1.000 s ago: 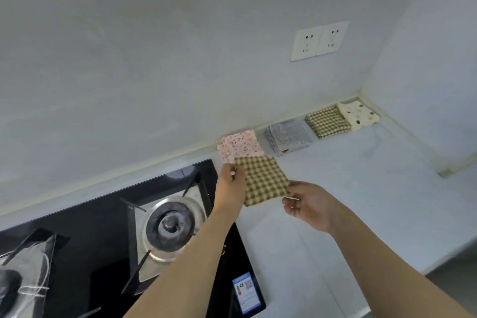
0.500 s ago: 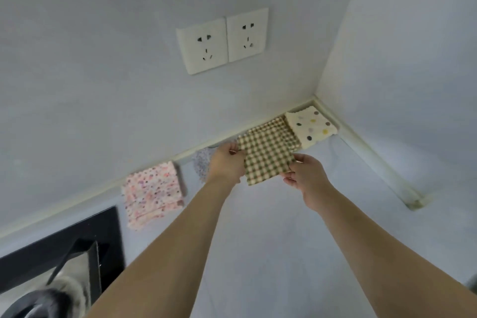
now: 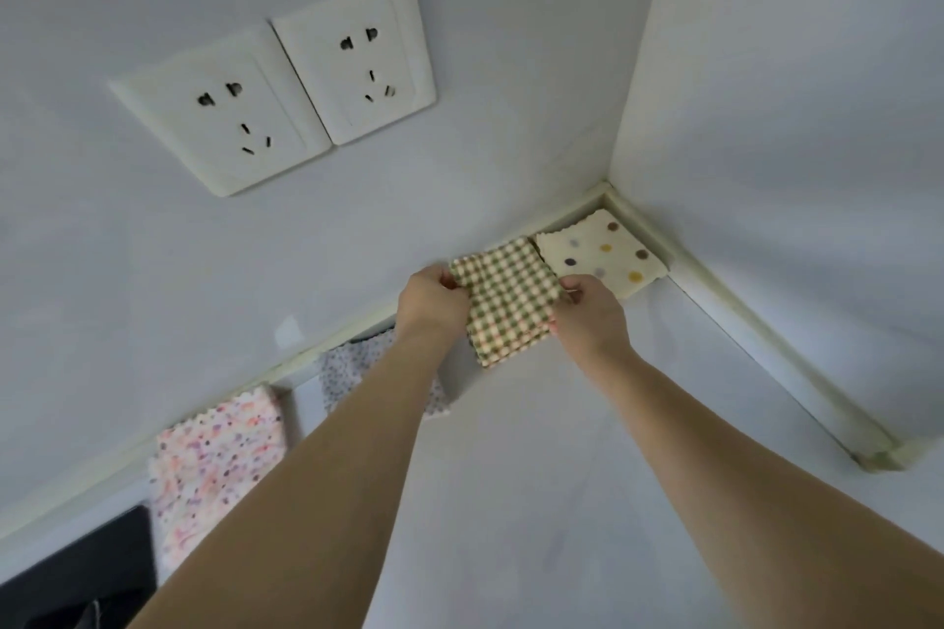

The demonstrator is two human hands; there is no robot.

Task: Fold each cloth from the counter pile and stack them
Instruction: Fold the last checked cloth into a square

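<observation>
No readable text anywhere (sockets unmarked).

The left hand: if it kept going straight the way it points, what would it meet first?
Probably the back wall. The left hand, gripping the checked cloth, points toward it with nothing visible between, though depth is unclear.

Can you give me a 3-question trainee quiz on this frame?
1. True or false: the left hand and right hand both grip the green checked cloth.
2. Which cloth lies nearest the wall corner? A) pink speckled cloth B) cream dotted cloth C) grey speckled cloth
3. Fill in: two ___ are mounted on the wall above the counter.

Key: 1 true; 2 B; 3 sockets.
</observation>
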